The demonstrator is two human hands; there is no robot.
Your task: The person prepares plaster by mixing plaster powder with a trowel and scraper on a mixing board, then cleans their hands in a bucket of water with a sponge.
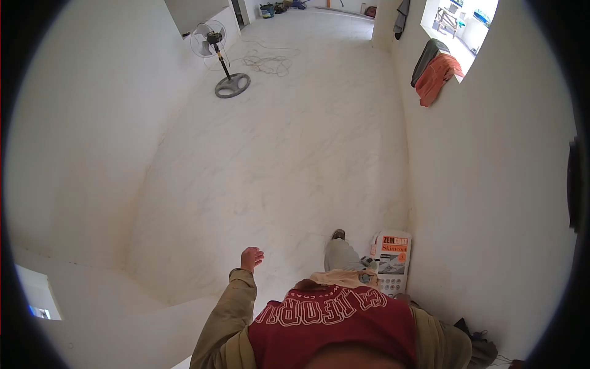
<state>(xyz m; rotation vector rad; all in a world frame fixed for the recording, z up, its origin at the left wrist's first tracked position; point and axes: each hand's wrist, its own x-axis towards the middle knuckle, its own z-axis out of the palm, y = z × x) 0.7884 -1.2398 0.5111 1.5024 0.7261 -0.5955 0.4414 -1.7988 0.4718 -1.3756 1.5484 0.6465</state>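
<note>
- The left hand [252, 259] is held out from the body at the end of a tan sleeve [230, 307]. Its fingers [259, 252] are loosely uncurled and hold nothing, and the arm looks swung out for balance in a stride rather than reaching.
- The right hand is out of view. Only its sleeve [439, 338] shows, beyond the red shirt [332, 320], so I cannot tell what those fingers do.
- A foot [338, 234] is planted forward, just ahead and to the right of the fingers.
- The skimcoat bag [392, 261] is the nearest thing, well apart to the right of the fingers. It stands on the floor [276, 160] and leans on the right wall [491, 184], probably to keep the walkway free.
- Far ahead of the fingers a pedestal fan [216, 58] stands by the left wall [92, 154], with a loose cable [267, 62] coiled beside it.
- Far ahead and to the right, clothes [435, 75] hang from a window opening [461, 27], likely to keep them off the dusty floor.
</note>
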